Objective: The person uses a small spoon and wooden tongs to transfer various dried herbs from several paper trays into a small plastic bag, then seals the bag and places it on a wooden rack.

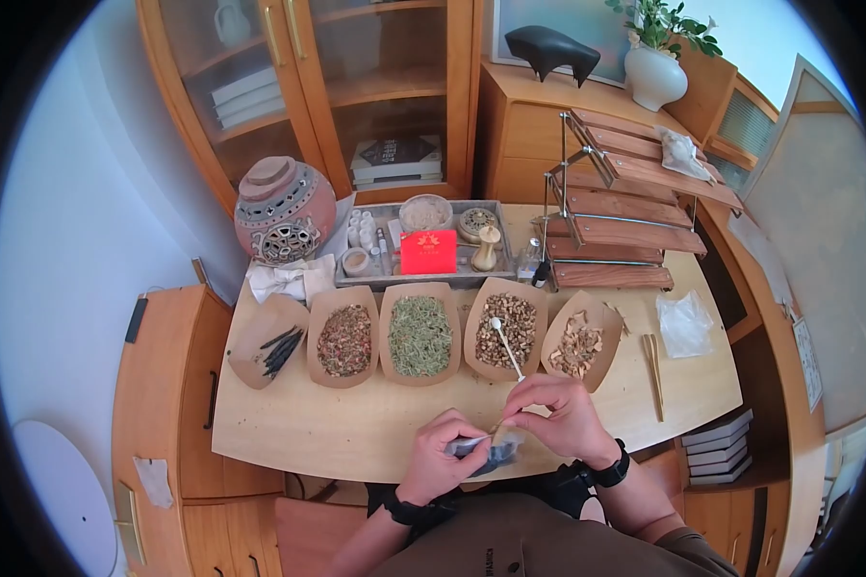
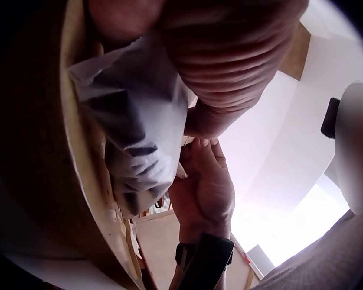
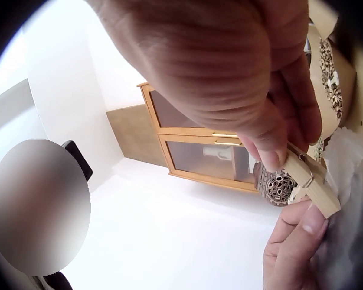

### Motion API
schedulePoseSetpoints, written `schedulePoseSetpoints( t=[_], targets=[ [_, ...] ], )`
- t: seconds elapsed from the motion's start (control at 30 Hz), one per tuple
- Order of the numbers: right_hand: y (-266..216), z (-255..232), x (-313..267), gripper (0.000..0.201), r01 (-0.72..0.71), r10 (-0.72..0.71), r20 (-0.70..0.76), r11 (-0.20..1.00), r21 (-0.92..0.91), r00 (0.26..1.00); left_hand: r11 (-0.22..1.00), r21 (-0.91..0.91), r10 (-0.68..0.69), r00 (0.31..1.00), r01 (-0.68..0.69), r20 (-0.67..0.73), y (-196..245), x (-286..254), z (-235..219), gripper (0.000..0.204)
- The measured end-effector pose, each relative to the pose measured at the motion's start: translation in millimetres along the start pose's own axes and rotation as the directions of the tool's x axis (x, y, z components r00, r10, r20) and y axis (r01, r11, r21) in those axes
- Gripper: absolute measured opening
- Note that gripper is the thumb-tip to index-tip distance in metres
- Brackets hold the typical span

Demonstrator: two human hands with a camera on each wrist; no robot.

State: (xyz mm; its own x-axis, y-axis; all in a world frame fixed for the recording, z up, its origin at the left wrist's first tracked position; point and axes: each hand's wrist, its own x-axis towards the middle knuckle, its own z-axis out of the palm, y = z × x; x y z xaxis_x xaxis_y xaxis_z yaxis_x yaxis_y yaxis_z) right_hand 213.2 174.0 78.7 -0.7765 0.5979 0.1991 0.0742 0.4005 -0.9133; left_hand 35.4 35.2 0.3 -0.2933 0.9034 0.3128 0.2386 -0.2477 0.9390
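Note:
At the front edge of the table, my left hand [image 1: 441, 457] pinches the upper edge of a small translucent bag [image 1: 498, 456], which looks dark inside. My right hand [image 1: 560, 415] holds a wooden clothespin [image 3: 313, 182] between thumb and fingers. In the right wrist view the clothespin's far end overlaps the left fingertips and the bag's edge. The left wrist view shows the bag [image 2: 139, 115] hanging creased below the left fingers. Just beyond the right hand, a white-tipped spoon [image 1: 496, 325] leans in a paper tray [image 1: 473, 361] of brown chopped pieces.
Other paper trays hold dark sticks [image 1: 281, 352], reddish bits [image 1: 344, 341], green herb [image 1: 420, 335] and pale flakes [image 1: 575, 346]. Behind them stands a grey tray [image 1: 394, 281] with a red card [image 1: 428, 252]. Tongs [image 1: 654, 377], a plastic bag [image 1: 685, 325] and a wooden tiered rack [image 1: 616, 226] are right.

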Motion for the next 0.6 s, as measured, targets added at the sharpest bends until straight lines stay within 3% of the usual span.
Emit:
schedulePoseSetpoints(
  t=[0.27, 0.33, 0.37, 0.43, 0.57, 0.6],
  targets=[
    [20, 8, -5, 0.020, -0.026, 0.029, -0.034, 0.997, 0.070, 0.999, 1.000, -0.028, -0.008, 1.000, 0.007, -0.029, 3, 1, 0, 0.011],
    [26, 14, -6, 0.037, -0.022, 0.037, -0.054, 0.964, 0.267, 0.998, 0.999, -0.031, -0.023, 0.999, 0.022, -0.027, 5, 1, -1, 0.012],
    [28, 16, -8, 0.037, -0.021, 0.037, -0.055, 0.964, 0.266, 0.998, 1.000, 0.001, -0.012, 1.000, 0.012, -0.027, 5, 0, -3, 0.012],
    [32, 10, -12, 0.057, -0.117, 0.111, 0.043, 0.972, 0.203, 0.993, 0.999, 0.017, 0.029, 1.000, -0.029, -0.005, 4, 2, -4, 0.013],
    [19, 4, -20, 0.061, -0.318, 0.278, 0.256, 0.939, 0.132, 0.926, 0.996, 0.083, 0.033, 0.998, -0.028, -0.058, 1, 0, 1, 0.015],
    [29, 11, -25, 0.054, -0.273, 0.242, 0.216, 0.954, 0.126, 0.946, 0.996, 0.079, 0.055, 0.998, -0.052, -0.033, -3, -1, 0, 0.013]
  ],
)
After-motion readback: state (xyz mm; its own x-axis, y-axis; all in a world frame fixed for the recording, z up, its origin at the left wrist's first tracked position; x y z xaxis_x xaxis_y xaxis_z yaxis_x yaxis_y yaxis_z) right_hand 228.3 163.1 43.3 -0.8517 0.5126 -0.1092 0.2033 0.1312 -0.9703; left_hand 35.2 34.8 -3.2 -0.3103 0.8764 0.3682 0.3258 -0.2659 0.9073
